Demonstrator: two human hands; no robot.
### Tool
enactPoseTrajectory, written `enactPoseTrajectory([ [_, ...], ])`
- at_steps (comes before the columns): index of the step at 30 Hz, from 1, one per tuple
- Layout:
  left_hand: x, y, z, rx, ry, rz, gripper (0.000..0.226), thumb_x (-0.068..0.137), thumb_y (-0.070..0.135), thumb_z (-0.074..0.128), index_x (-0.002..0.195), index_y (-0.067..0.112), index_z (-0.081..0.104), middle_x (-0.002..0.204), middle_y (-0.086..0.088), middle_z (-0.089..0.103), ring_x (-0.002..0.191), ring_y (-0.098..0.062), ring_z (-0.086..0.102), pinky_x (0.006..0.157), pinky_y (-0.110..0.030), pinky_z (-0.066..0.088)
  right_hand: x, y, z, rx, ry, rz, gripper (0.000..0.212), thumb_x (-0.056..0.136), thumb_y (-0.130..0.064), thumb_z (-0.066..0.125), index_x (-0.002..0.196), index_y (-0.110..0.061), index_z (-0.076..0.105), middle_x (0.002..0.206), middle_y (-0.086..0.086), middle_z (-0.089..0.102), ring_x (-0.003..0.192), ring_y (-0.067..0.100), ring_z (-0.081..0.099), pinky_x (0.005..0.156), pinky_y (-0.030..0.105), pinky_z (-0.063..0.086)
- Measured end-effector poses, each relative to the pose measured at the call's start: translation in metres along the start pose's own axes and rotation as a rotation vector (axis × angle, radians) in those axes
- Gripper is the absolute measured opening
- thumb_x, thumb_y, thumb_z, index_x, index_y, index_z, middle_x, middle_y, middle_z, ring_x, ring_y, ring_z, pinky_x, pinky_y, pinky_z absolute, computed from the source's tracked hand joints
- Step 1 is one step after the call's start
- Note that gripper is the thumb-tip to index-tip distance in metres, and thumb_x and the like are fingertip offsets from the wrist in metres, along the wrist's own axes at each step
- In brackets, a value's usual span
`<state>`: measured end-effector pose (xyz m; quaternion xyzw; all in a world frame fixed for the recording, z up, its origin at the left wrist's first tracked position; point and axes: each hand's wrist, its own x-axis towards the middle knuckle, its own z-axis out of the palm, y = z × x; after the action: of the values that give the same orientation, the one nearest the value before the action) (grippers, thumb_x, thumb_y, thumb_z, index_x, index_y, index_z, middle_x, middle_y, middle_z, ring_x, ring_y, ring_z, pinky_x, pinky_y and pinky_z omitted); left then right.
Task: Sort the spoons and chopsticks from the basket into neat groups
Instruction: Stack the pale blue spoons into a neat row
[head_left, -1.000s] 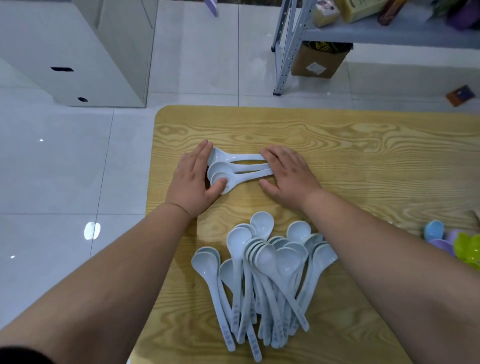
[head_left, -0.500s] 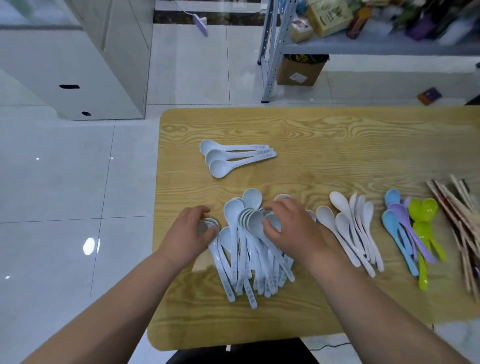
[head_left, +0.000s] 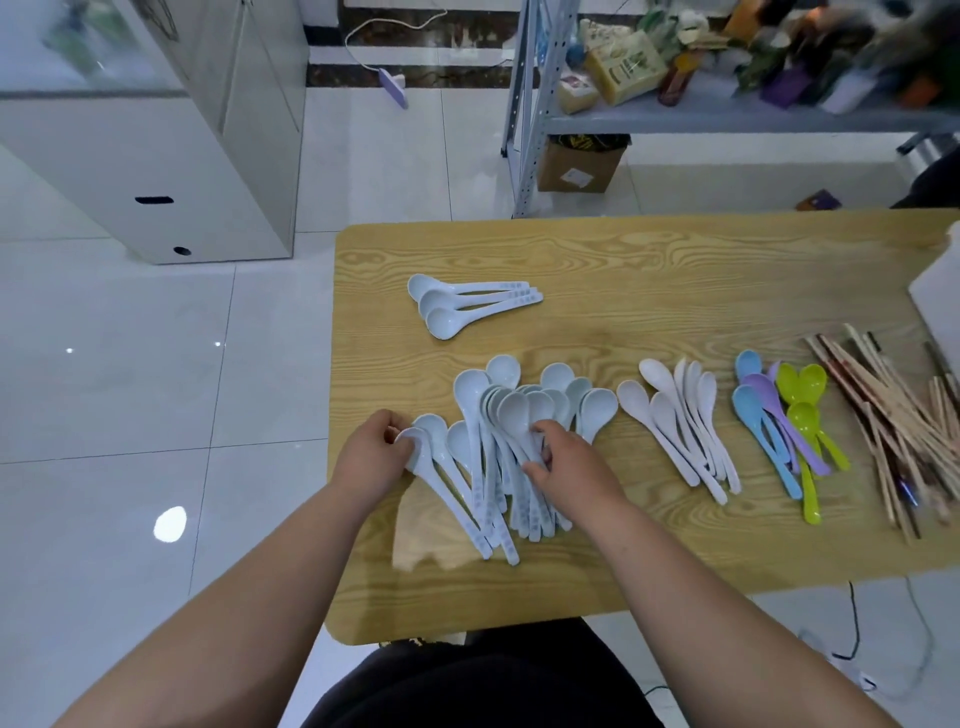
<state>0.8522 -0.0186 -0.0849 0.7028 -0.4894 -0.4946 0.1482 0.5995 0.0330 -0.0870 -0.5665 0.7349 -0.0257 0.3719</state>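
**Both hands in the blue pile, another batch on the way**

We're at the near-left part of the tabletop, and both hands are down in the pale blue pile. It's a big untidy fan of spoons, with the bowls pointing away and the handles crossing toward the person. The left hand has its fingers and thumb curled round the bowl of the outer spoon at the pile's left edge. The right hand is curled into the middle of the pile, thumb and fingers closing on a few necks just below the bowls. Exactly how many it holds, I cannot tell.

Farther back lies the pattern to match: the neat row of three pale blue spoons, bowls left, handles right, touching side by side. Off to the right sit the white spoons, the coloured spoons and, at the far right, the chopsticks, each in a group of its own.

As I read it, the step in hand is pulling a small batch free of the pile. The way to do it well is to lift by the necks, not the handle ends, because those handles overlap and dragging one will likely swing its neighbours. Take only the spoons lying on top, nest the bowls together, and turn them all one way before they go down beside the row. They look smooth and probably slippery, so a firm pinch pays.
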Motion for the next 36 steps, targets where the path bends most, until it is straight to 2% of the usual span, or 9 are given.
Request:
enactPoseTrajectory([
  [6, -0.034, 0.002, -0.02, -0.418, 0.018, -0.141, 0.022, 0.081, 0.026, 0.048, 0.086, 0.027, 0.069, 0.098, 0.0, 0.067, 0.091, -0.031, 0.067, 0.087, -0.052, 0.057, -0.014, -0.008, 0.006, 0.09, 0.117, 0.029, 0.031, 0.091, -0.026, 0.058, 0.121, -0.023, 0.053, 0.099, -0.004, 0.051, 0.083, 0.016, 0.053, 0.065, 0.03, 0.042],
  [9, -0.036, 0.01, -0.023, -0.665, 0.063, -0.315, 0.033, 0.089, 0.014, 0.042, 0.091, 0.021, 0.074, 0.106, -0.004, 0.059, 0.078, -0.036, 0.07, 0.09, -0.051, 0.057, -0.029, -0.021, 0.006, 0.176, 0.205, -0.035, 0.027, 0.088, -0.023, 0.06, 0.115, -0.026, 0.057, 0.098, -0.005, 0.05, 0.081, 0.009, 0.051, 0.066, 0.029, 0.042],
  [17, -0.067, 0.016, -0.019, -1.078, -0.177, -0.301, 0.028, 0.098, 0.022, 0.053, 0.118, 0.009, 0.069, 0.111, -0.014, 0.072, 0.094, -0.029, 0.067, 0.08, -0.042, 0.053, -0.083, -0.084, 0.033, 0.383, -0.027, -0.239, 0.037, 0.088, -0.025, 0.064, 0.121, -0.04, 0.066, 0.095, -0.007, 0.057, 0.086, 0.005, 0.056, 0.079, 0.022, 0.047],
  [20, -0.071, 0.015, -0.015, -1.106, -0.2, -0.29, 0.031, 0.102, 0.033, 0.051, 0.114, 0.01, 0.068, 0.114, -0.014, 0.07, 0.097, -0.028, 0.068, 0.095, -0.05, 0.051, -0.086, -0.087, 0.05, 0.424, -0.052, -0.231, 0.035, 0.09, -0.029, 0.062, 0.122, -0.042, 0.065, 0.087, -0.008, 0.063, 0.084, 0.005, 0.063, 0.082, 0.029, 0.051],
  [23, -0.074, 0.015, -0.014, -1.04, -0.175, -0.217, 0.022, 0.098, 0.027, 0.056, 0.108, 0.009, 0.061, 0.098, -0.011, 0.063, 0.075, -0.022, 0.063, 0.063, -0.038, 0.058, -0.083, -0.087, 0.045, 0.444, -0.118, -0.221, 0.027, 0.095, -0.033, 0.06, 0.12, -0.041, 0.068, 0.097, -0.007, 0.066, 0.09, 0.004, 0.067, 0.089, 0.029, 0.052],
  [25, -0.074, 0.011, -0.013, -0.977, -0.144, -0.217, 0.013, 0.094, 0.023, 0.057, 0.096, 0.01, 0.06, 0.09, -0.009, 0.061, 0.07, -0.021, 0.057, 0.052, -0.03, 0.05, -0.075, -0.082, 0.036, 0.393, -0.053, -0.199, 0.02, 0.096, -0.037, 0.06, 0.113, -0.034, 0.071, 0.099, -0.005, 0.068, 0.09, 0.008, 0.064, 0.079, 0.023, 0.049],
  [28, -0.073, 0.007, -0.013, -0.956, -0.1, -0.281, 0.015, 0.095, 0.021, 0.055, 0.083, 0.014, 0.062, 0.086, -0.005, 0.067, 0.069, -0.02, 0.059, 0.064, -0.033, 0.05, -0.052, -0.053, 0.027, 0.212, 0.196, -0.035, 0.03, 0.095, -0.039, 0.062, 0.123, -0.026, 0.059, 0.118, -0.004, 0.057, 0.109, 0.012, 0.055, 0.086, 0.025, 0.048],
  [31, -0.071, 0.005, -0.012, -0.958, -0.1, -0.307, 0.012, 0.095, 0.021, 0.055, 0.087, 0.014, 0.061, 0.08, -0.002, 0.065, 0.067, -0.018, 0.058, 0.067, -0.035, 0.051, -0.034, -0.026, 0.025, 0.015, 0.139, 0.087, 0.049, 0.096, -0.036, 0.063, 0.14, -0.024, 0.045, 0.137, 0.004, 0.045, 0.121, 0.023, 0.051, 0.099, 0.038, 0.048],
  [36, -0.07, 0.006, -0.009, -0.97, -0.093, -0.34, 0.01, 0.097, 0.02, 0.054, 0.093, 0.013, 0.059, 0.079, -0.004, 0.061, 0.066, -0.018, 0.057, 0.071, -0.036, 0.052, -0.022, -0.024, 0.03, -0.003, 0.084, 0.123, 0.043, 0.1, -0.029, 0.056, 0.14, -0.027, 0.041, 0.131, 0.008, 0.042, 0.096, 0.025, 0.059, 0.082, 0.037, 0.053],
])
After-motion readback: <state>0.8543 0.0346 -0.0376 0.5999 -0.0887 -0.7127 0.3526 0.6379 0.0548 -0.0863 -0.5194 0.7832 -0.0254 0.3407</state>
